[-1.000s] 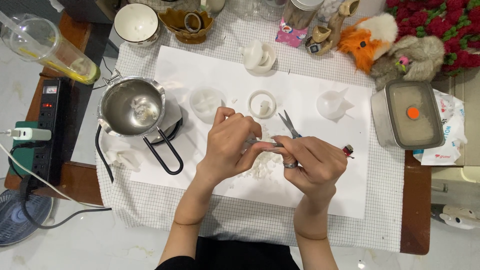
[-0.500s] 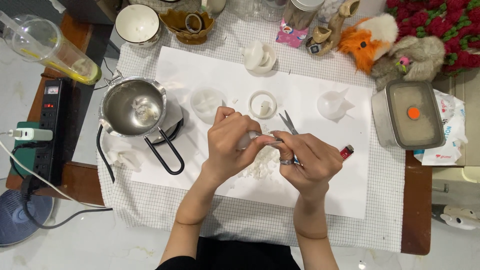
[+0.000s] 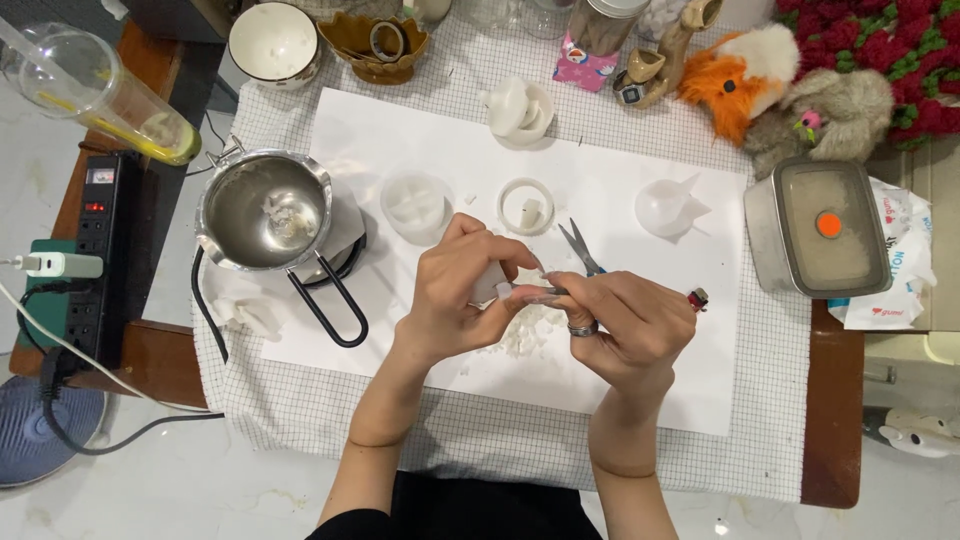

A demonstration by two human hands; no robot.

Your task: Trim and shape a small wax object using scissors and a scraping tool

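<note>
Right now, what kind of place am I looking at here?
Likely a home craft table set up for wax or candle work. A metal melting pot sits on a small heater, white round moulds stand on the paper sheet, and the left hand and right hand work over white shavings.

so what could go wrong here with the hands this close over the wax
The right hand works a small blade against the white wax chunk held by the left hand; a slip could nick the left fingertips. Flakes in the shavings pile may scatter off the white paper sheet. The open scissors lie near the knuckles.
</note>
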